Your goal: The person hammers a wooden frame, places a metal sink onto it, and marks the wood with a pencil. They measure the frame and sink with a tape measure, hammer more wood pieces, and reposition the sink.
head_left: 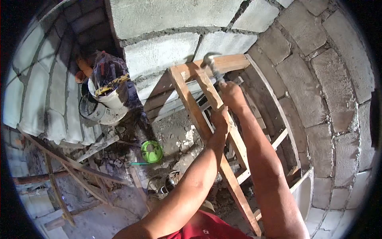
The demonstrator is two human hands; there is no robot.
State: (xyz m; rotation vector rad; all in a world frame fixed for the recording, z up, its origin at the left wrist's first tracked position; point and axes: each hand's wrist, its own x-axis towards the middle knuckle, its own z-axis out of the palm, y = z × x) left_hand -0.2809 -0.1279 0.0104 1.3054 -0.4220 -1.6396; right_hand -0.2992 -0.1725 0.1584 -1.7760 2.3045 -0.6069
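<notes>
Yr R hand (233, 95) is clenched round the hammer (216, 72), handle angling fwd & a bit L. Its head sits at the far end of the wood strip (209, 91), by the crossbar (234, 62); contact n/c, blurred. Strip's long axis runs fwd from you, far end leaning L. Yr L hand (219, 118) grips it partway along, nearer you; R hand's just beyond, on the strip's R side, closer to that end. Both arms reach fwd, L slanting in to the R.
</notes>
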